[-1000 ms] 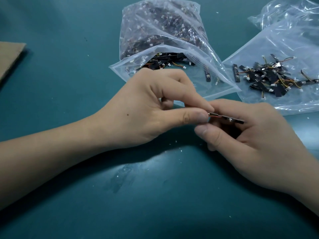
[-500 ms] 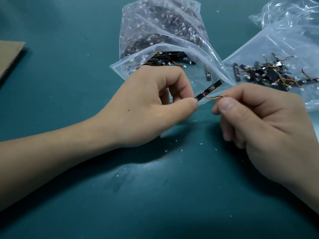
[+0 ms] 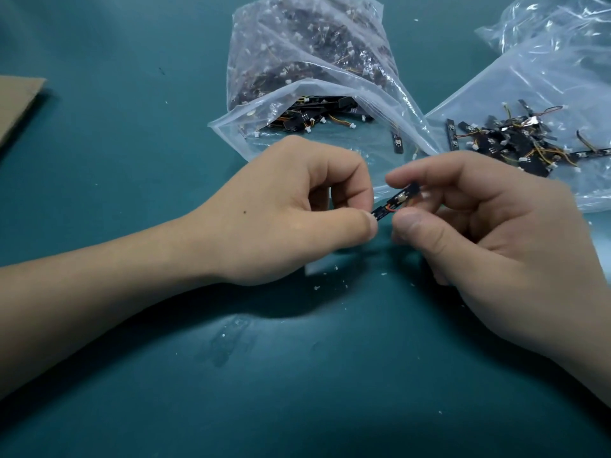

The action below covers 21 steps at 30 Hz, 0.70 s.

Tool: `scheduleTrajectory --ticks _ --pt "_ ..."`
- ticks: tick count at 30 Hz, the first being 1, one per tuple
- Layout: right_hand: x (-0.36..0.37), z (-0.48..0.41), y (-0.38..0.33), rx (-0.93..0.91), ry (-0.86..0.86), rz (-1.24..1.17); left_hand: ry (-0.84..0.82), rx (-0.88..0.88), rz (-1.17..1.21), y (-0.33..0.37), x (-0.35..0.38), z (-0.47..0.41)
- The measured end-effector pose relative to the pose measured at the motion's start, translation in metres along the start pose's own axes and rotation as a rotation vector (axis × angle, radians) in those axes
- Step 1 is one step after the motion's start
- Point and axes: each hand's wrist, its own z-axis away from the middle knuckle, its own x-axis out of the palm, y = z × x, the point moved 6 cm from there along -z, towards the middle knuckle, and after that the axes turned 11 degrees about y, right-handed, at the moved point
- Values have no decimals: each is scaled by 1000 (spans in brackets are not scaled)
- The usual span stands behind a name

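Observation:
A small black circuit strip (image 3: 395,202) with thin orange and red wires hangs between my two hands above the green table mat (image 3: 165,375). My left hand (image 3: 291,209) pinches the strip's lower left end between thumb and forefinger. My right hand (image 3: 489,233) holds the upper right end with forefinger and thumb, its other fingers curled beneath. The strip tilts up to the right.
An open clear bag (image 3: 317,71) full of the same black strips lies just behind my hands. A second clear bag (image 3: 542,77) at the right carries a loose pile of strips (image 3: 515,140). A cardboard piece (image 3: 16,100) lies at the far left. White crumbs dot the mat.
The strip went from lying level to tilting up to the right. My right hand pulled away to the right with the wire, then came back and took hold of the strip's upper end.

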Motion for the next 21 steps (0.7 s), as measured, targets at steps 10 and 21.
scheduleTrajectory --ticks 10,21 --pt "1 -2 1 12 -11 -7 -10 -3 16 1 0 0" --pt "3 -1 -1 7 -22 78 -16 6 -10 0 2 0"
